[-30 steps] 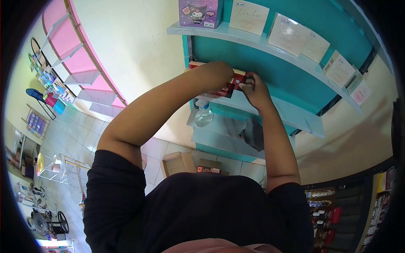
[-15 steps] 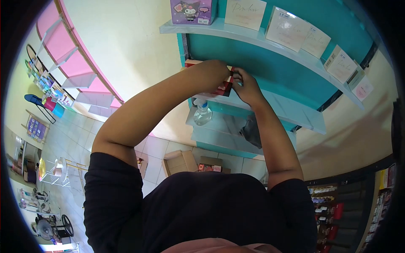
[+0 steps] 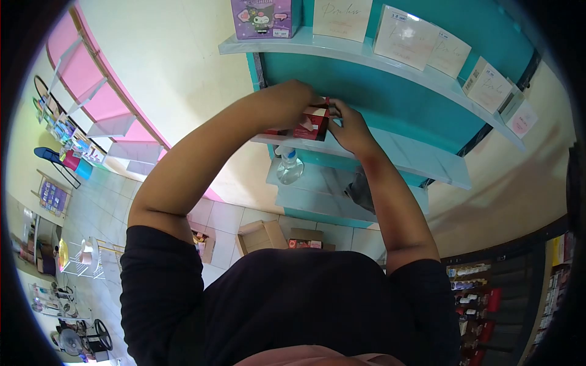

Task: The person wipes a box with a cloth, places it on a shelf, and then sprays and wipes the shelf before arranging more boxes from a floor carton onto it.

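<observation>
A red box (image 3: 312, 128) with a light top edge stands on the middle shelf (image 3: 400, 146), near its left end. My left hand (image 3: 299, 97) is at the box's upper left, its fingers mostly hidden behind the back of the hand and the box. On the box's right side is my right hand (image 3: 349, 127), fingers curved and thumb apart, close to the box's edge; whether it touches is unclear. More red packaging shows under my left wrist, partly covered by the arm.
White boxes (image 3: 403, 38) and a purple box (image 3: 262, 19) stand on the upper shelf (image 3: 360, 51). Below are a clear bottle (image 3: 290, 169) and dark cloth (image 3: 361, 190). Open cartons (image 3: 261, 236) lie on the tiled floor.
My left hand has moved slightly left and uncovers more of the red box's front. My right hand remains at its right side. The view has shifted slightly.
</observation>
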A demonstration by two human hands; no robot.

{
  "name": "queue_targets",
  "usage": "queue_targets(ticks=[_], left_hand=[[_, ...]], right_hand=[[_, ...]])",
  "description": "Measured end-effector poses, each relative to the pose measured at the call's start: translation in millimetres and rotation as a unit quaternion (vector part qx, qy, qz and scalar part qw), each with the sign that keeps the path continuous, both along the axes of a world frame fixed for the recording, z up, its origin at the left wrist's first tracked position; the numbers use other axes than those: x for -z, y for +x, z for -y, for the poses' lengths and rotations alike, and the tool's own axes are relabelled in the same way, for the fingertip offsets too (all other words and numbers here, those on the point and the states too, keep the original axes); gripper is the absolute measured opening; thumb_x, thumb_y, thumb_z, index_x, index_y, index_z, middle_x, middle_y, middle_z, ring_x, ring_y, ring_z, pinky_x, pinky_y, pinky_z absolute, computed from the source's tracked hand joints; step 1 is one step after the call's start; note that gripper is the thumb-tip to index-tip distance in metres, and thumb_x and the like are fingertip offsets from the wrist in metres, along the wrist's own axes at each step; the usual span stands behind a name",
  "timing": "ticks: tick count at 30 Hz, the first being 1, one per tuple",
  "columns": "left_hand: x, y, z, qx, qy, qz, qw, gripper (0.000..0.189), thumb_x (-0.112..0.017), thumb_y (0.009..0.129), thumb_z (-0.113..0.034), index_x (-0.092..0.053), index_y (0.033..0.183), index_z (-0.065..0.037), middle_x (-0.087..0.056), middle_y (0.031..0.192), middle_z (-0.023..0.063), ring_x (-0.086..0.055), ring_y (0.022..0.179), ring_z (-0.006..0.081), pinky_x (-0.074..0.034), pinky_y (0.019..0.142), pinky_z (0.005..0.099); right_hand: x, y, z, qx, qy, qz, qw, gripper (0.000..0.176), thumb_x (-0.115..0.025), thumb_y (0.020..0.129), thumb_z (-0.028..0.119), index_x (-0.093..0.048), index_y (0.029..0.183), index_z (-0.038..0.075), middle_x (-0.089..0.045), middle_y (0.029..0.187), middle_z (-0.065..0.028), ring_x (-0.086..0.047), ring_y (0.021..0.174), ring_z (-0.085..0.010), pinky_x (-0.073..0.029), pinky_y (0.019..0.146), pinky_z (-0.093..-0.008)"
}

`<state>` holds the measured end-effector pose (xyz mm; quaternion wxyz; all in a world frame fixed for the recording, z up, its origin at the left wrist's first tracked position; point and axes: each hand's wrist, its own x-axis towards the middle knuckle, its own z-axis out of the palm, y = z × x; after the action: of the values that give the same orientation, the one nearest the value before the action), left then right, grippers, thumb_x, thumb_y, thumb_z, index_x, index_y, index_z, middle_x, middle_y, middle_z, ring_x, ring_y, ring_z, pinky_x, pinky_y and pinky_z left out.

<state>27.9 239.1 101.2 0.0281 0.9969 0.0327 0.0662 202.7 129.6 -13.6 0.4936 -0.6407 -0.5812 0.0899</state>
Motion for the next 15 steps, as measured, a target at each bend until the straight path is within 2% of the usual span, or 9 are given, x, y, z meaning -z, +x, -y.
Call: queue_targets(ticks=[3, 5, 6, 7, 9, 13, 15], left_hand=[[-13.4, -4.8, -14.3, 0.019, -0.037, 0.042, 0.998, 0.038, -0.071, 0.082, -0.005, -0.069, 0.12, -0.006, -0.069, 0.111, 0.0164, -0.065, 0.103, 0.0363, -0.053, 0.087, 0.0421], [-13.0, -4.5, -31.0, 0.003, -0.049, 0.124, 0.991, 0.036, -0.071, 0.083, -0.005, -0.069, 0.118, -0.007, -0.069, 0.114, 0.0155, -0.064, 0.107, 0.0359, -0.052, 0.092, 0.0429], [-17.1, -3.9, -29.0, -0.049, -0.069, 0.113, 0.99, 0.031, -0.069, 0.084, -0.004, -0.071, 0.115, -0.007, -0.069, 0.116, 0.0143, -0.064, 0.107, 0.0353, -0.052, 0.093, 0.0416], [-18.7, -3.1, -30.1, -0.051, -0.069, 0.114, 0.99, 0.031, -0.069, 0.084, -0.004, -0.071, 0.115, -0.007, -0.069, 0.116, 0.0143, -0.064, 0.107, 0.0353, -0.052, 0.093, 0.0416], [-22.8, -2.1, -31.8, -0.073, -0.029, 0.072, 0.994, 0.028, -0.069, 0.088, -0.008, -0.072, 0.117, -0.008, -0.069, 0.118, 0.0139, -0.068, 0.102, 0.0281, -0.054, 0.09, 0.0385], [-20.6, 5.4, -33.0, -0.093, 0.013, 0.031, 0.995, 0.027, -0.071, 0.087, -0.013, -0.073, 0.114, -0.009, -0.068, 0.119, 0.0117, -0.066, 0.106, 0.0285, -0.053, 0.093, 0.0389], [-13.2, 11.7, -37.8, -0.072, 0.037, 0.032, 0.996, 0.027, -0.074, 0.086, -0.017, -0.075, 0.112, -0.011, -0.068, 0.118, 0.0106, -0.062, 0.113, 0.0285, -0.05, 0.097, 0.0396]], right_hand=[[0.1, -0.1, -0.3, 0.004, -0.006, 0.007, 1.0, 0.043, -0.064, 0.088, 0.003, -0.054, 0.13, 0.001, -0.071, 0.111, -0.0147, -0.069, 0.103, -0.0257, -0.052, 0.09, -0.0355], [-0.4, -0.6, -0.8, 0.005, -0.011, 0.01, 1.0, 0.043, -0.064, 0.088, 0.003, -0.054, 0.13, 0.001, -0.071, 0.111, -0.0145, -0.069, 0.103, -0.0253, -0.052, 0.09, -0.0355], [-0.8, -0.6, -0.6, 0.005, -0.019, -0.003, 1.0, 0.044, -0.064, 0.088, 0.003, -0.054, 0.13, 0.002, -0.071, 0.112, -0.0141, -0.068, 0.104, -0.0249, -0.051, 0.092, -0.035], [-1.5, -0.5, -0.8, 0.006, -0.025, -0.016, 1.0, 0.045, -0.064, 0.087, 0.003, -0.054, 0.131, 0.002, -0.07, 0.112, -0.0136, -0.067, 0.106, -0.0245, -0.05, 0.094, -0.0346], [-1.7, -0.8, -0.8, 0.007, -0.026, -0.01, 1.0, 0.044, -0.064, 0.087, 0.003, -0.054, 0.13, 0.002, -0.07, 0.112, -0.0137, -0.067, 0.105, -0.0243, -0.05, 0.094, -0.0346], [-2.6, -2.4, -0.6, 0.022, -0.025, 0.001, 0.999, 0.042, -0.065, 0.087, 0.003, -0.056, 0.128, 0.002, -0.07, 0.11, -0.0135, -0.067, 0.104, -0.0237, -0.05, 0.095, -0.0348], [-2.9, -4.6, 0.8, 0.027, -0.017, 0.003, 0.999, 0.041, -0.064, 0.087, 0.002, -0.057, 0.127, 0.001, -0.071, 0.109, -0.0139, -0.068, 0.103, -0.0239, -0.052, 0.092, -0.0348]])
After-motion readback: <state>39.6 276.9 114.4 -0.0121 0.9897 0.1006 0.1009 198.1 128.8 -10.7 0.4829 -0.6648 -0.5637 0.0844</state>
